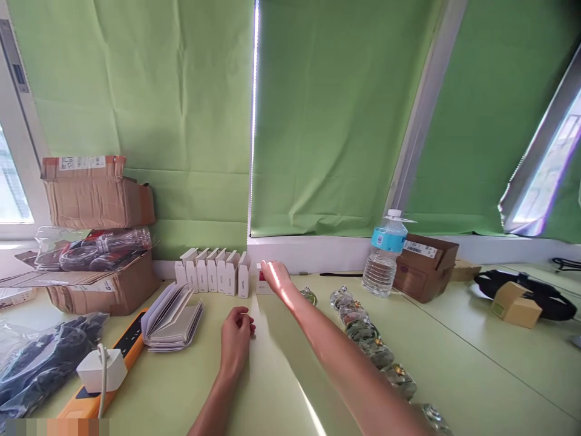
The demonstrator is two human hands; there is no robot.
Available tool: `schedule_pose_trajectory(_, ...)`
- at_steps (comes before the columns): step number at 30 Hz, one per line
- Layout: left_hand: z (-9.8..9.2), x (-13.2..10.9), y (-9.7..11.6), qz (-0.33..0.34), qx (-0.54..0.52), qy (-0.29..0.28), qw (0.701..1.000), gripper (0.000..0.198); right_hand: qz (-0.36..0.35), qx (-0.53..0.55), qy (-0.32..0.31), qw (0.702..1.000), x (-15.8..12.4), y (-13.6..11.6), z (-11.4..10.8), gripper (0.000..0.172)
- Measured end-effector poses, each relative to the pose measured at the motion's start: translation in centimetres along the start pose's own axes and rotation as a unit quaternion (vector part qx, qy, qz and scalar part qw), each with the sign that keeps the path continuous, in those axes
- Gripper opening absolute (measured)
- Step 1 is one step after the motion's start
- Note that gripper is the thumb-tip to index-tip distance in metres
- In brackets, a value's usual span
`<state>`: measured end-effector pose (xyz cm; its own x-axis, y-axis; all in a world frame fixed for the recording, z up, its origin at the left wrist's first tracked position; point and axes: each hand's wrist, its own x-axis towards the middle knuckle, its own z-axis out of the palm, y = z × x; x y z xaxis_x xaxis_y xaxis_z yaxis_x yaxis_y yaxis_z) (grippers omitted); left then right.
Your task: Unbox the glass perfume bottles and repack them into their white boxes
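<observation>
Fingers [269,268] of the right hand [278,277] lie together on a white carton [264,286] just right of the carton row [213,272]; left hand [236,339] curls closed above the surface [272,387]

Nothing can be read — the white label on the cardboard carton [82,163], the barcode sticker on the brown box [420,249], the blue band on the water bottle [387,239] and the red print on the small white carton [264,287] are all too small or blurred to make out.
</observation>
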<state>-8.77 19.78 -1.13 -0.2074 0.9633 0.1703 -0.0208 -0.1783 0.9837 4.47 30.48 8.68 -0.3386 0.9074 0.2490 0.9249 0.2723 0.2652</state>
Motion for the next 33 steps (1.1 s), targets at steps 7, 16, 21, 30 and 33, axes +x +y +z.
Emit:
schedule_pose_trajectory(7,0.0,0.6,-0.1,-0.012,-0.003,0.003,1.000,0.024,0.057,0.013,-0.006,0.998,2.0,0.3,1.4,0.031)
schedule_pose_trajectory(16,0.0,0.8,-0.4,-0.009,-0.012,0.013,1.000,0.026,0.072,0.129,0.037,0.988,2.1,-2.0,-1.1,0.032)
schedule_pose_trajectory(21,-0.1,0.7,-0.1,0.005,-0.017,0.031,0.999,0.031,0.090,0.253,0.011,0.963,1.5,-4.4,-1.8,0.033)
schedule_pose_trajectory(30,-0.7,0.7,0.1,0.037,-0.004,0.111,0.993,0.043,0.063,0.403,-0.009,0.913,-3.4,-3.2,-3.7,0.022)
schedule_pose_trajectory(33,-0.9,0.7,0.0,0.039,0.001,0.134,0.990,0.046,0.041,0.433,-0.035,0.900,-6.9,-2.0,-4.6,0.030)
